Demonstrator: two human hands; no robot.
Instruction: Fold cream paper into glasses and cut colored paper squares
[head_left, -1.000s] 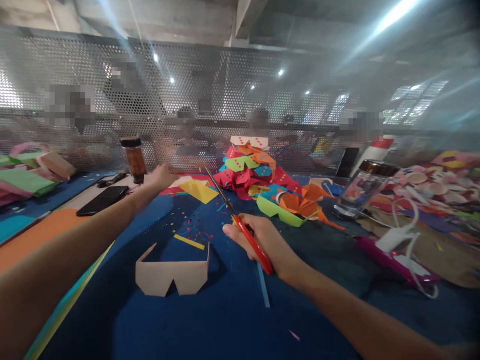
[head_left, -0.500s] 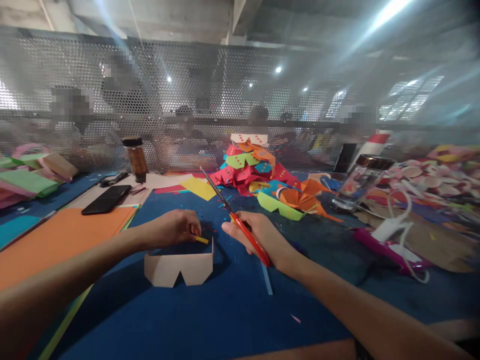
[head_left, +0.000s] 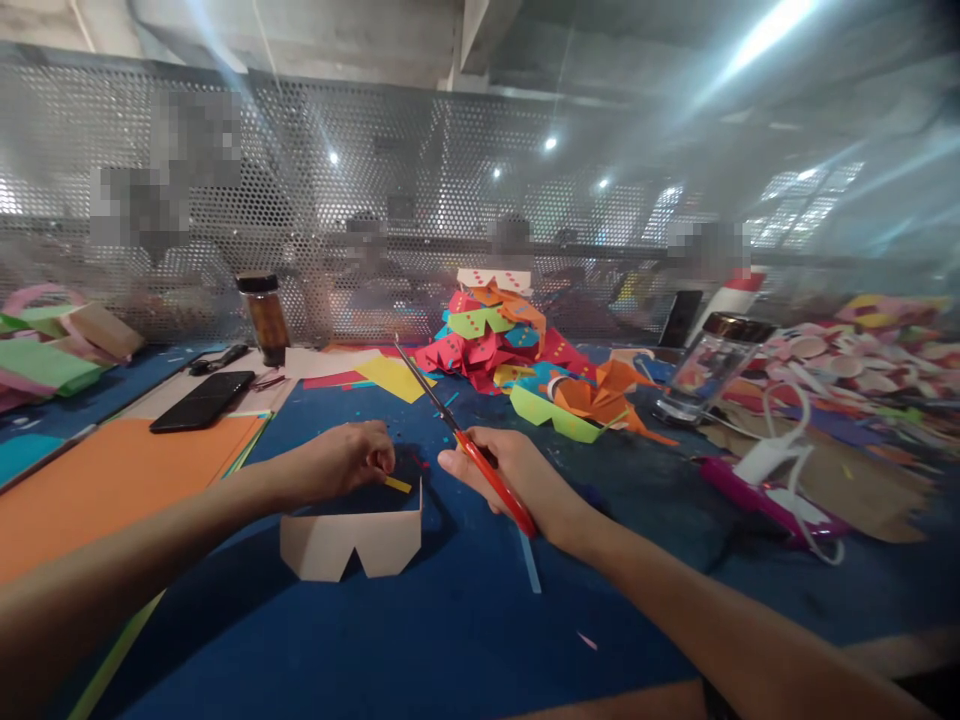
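Head view, and straight to the fingers: the left hand (head_left: 349, 455) was curled over one end of a yellow strip (head_left: 398, 485), though whether it pinched or merely touched, I could not tell! Over to the right hand (head_left: 538, 485), and that one was wrapped snugly round red-handled scissors (head_left: 493, 478), blades aimed at eleven o'clock. With the right hand as dial centre, the yellow strip lay at nine, and at eight, just beside the left hand, sat a beige paper mask (head_left: 352, 547), its notch facing six. A blue strip (head_left: 531, 565) lay at six, a pink scrap (head_left: 587, 640) at five, all on the blue table (head_left: 450, 650). Further out now: yellow paper (head_left: 397, 378) at ten, a green mask (head_left: 551, 412) at one, and what a colourful paper pile (head_left: 487, 345) at twelve! A clear bottle (head_left: 697, 375) leaned into the picture at two; a black phone (head_left: 202, 400) lay between nine and ten.
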